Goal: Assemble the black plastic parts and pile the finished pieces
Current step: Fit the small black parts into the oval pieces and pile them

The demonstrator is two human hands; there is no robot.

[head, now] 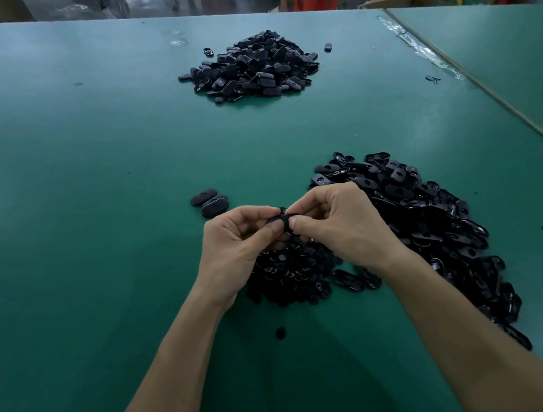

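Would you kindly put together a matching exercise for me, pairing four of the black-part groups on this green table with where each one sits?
Things:
1. compact round pile
2. two loose oval pieces
3. long sprawling pile
4. single black part

Places:
A. pinched between the left hand and the right hand
B. flat on the table, just beyond and left of the left hand
C. towards the table's far side, well beyond both hands
D. right of the right hand, running back alongside the forearm

Pairs: 1-C, 2-B, 3-D, 4-A.
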